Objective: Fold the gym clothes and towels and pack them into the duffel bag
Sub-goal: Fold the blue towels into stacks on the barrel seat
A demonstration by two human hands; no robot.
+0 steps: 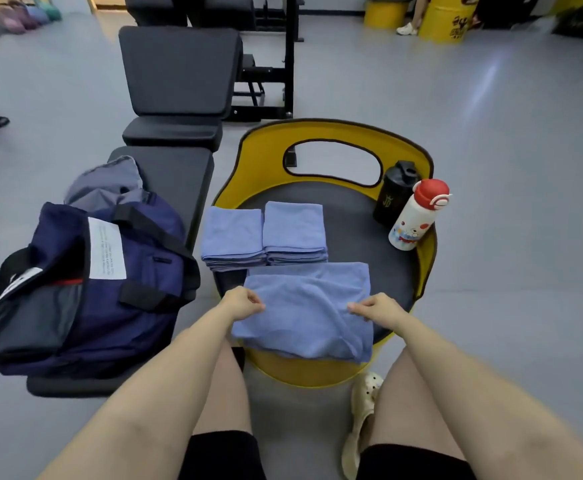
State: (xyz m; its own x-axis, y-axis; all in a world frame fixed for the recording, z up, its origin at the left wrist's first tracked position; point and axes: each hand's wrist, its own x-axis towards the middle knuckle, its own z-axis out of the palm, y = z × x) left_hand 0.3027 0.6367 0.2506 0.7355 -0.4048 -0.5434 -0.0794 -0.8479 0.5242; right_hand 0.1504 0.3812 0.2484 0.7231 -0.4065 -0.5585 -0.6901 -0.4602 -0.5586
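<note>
A blue towel [309,306] lies partly folded on the near edge of a round yellow seat [352,216]. My left hand [241,301] pinches its left edge and my right hand [376,308] pinches its right edge. Behind it sit two stacks of folded blue towels [232,237] [295,228], side by side. A navy duffel bag [85,289] stands on the black bench [175,174] to the left, with a grey garment [106,183] lying behind it.
A black shaker bottle [395,195] and a white bottle with a red cap [418,216] stand at the seat's right rim. Gym frames and yellow barrels [445,19] stand at the back. A cream clog [362,410] is on the grey floor.
</note>
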